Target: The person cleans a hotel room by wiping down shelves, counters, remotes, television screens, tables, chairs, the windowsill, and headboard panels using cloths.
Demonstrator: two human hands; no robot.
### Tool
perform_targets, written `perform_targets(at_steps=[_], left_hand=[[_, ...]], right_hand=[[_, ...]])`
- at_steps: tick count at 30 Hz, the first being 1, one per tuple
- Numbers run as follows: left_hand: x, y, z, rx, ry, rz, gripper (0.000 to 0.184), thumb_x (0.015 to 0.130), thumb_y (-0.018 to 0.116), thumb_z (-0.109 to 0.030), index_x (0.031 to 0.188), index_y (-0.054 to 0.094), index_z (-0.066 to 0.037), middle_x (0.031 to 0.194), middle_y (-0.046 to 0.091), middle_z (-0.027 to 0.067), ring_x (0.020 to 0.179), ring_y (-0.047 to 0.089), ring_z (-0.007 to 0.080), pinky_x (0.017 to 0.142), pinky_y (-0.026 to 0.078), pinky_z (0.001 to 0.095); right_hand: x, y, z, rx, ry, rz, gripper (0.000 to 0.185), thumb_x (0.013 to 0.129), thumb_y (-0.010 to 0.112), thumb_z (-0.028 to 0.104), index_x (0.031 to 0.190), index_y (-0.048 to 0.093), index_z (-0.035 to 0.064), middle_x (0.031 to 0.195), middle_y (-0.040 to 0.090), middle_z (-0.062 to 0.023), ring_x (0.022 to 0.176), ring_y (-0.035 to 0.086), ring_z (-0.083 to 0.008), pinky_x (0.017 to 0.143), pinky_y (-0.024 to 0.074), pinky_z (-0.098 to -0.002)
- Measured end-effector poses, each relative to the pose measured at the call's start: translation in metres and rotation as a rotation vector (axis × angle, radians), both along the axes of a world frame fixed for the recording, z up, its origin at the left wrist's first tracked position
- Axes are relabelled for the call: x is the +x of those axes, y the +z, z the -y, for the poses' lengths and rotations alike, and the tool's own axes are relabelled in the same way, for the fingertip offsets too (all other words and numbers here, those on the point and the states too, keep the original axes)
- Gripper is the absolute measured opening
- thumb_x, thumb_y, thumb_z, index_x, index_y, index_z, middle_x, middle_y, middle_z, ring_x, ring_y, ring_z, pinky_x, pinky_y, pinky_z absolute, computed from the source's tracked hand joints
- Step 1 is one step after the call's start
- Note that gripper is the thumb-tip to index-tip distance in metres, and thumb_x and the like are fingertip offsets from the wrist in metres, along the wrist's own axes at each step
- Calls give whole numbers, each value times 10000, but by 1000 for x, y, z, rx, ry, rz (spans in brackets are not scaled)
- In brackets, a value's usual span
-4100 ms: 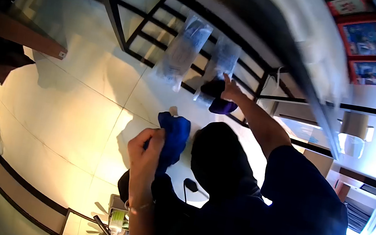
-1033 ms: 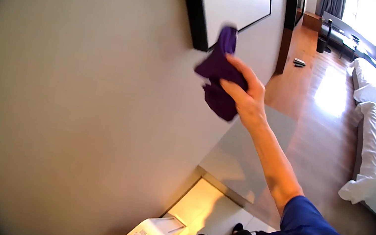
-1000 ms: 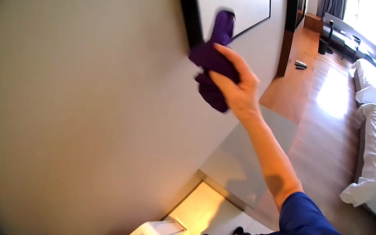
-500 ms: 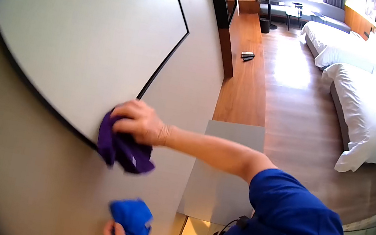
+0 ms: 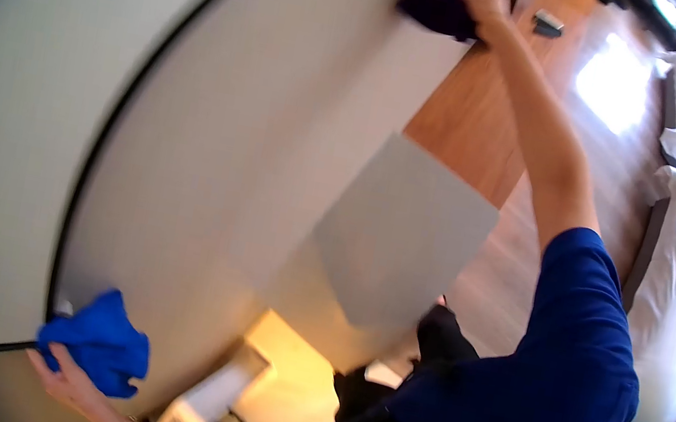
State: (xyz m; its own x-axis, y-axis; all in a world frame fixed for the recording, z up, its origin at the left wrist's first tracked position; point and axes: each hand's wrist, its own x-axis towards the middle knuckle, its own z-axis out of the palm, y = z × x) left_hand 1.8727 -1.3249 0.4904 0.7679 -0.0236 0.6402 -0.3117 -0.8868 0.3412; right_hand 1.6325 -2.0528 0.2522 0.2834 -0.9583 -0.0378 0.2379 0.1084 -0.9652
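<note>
A pale wall (image 5: 219, 118) is crossed by 1 black frame edge (image 5: 101, 138). Over its lower corner, a blue cloth (image 5: 102, 343) is pinched in the left hand (image 5: 70, 384), the nearer of the 2 hands. Well right of the edge, a dark cloth (image 5: 439, 10) is clamped in the right hand (image 5: 488, 13), bunched leftward from the fingers; whether the wall is touched cannot be told.
</note>
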Motion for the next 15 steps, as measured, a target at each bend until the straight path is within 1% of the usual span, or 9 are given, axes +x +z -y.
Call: perform_targets(at_steps=[1,2,4,6,7,9,12,14,15], left_hand=[[-1,0,-16,-18,50,88,537,952,577,-306,1343,465,46,1337,514,203,1158,532,282,1016,400,355],[5,-3,-16,19,69,77,537,952,577,-306,1343,465,46,1337,514,203,1158,532,282,1016,400,355],[4,4,-12,-438,-22,-17,518,955,569,-292,1337,473,44,1355,496,205,1162,527,293,1030,396,388],[28,15,-58,-536,18,-45,479,952,557,-256,1306,501,60,1359,485,210,1180,511,318,1047,389,411],[-10,9,-8,-263,-52,56,377,863,685,-199,1104,603,79,990,646,177,842,597,248,714,491,370],[-8,3,-29,-287,-49,65,302,890,647,-199,989,629,86,995,654,194,836,590,251,731,471,396],[7,-20,-157,-88,139,-4,472,948,531,-263,1277,526,76,1396,442,217,1240,463,344,1078,359,429],[-34,-125,-111,486,219,-365,540,922,522,-322,1360,480,-8,1424,410,211,1295,405,326,1063,357,428],[-41,-185,-135,278,238,-505,538,906,551,-336,1323,513,0,1368,472,196,1233,466,332,1044,387,430]], right_hand=[[-43,-97,54,-504,121,-411,228,825,651,67,1052,651,44,848,666,-121,687,667,-250,514,557,-434],[-51,-84,-4,352,-54,-59,143,778,695,28,920,686,43,832,668,-73,723,651,-202,581,540,-368],[-80,-194,-11,394,-102,-122,224,778,709,38,1001,696,56,890,686,-79,767,663,-197,655,558,-355],[-89,-283,-38,463,-78,-207,306,793,700,30,1097,669,37,959,684,-89,823,667,-203,710,561,-334],[-81,-317,-55,449,-71,-302,398,813,685,62,1202,602,58,1032,662,-96,846,665,-217,711,562,-357],[-59,-373,-91,462,-18,-413,493,833,671,94,1307,536,80,1106,640,-102,868,663,-231,712,563,-380],[-1,-437,-160,248,213,-879,653,794,662,57,1394,419,140,1270,568,-131,1023,641,-247,798,548,-376],[60,-413,-231,-116,87,-1357,665,793,619,108,1399,385,251,1371,484,-135,1077,611,-303,809,542,-419],[83,-431,-273,-274,272,-1265,599,799,598,129,1354,430,277,1388,462,-131,1066,606,-321,795,542,-423]])
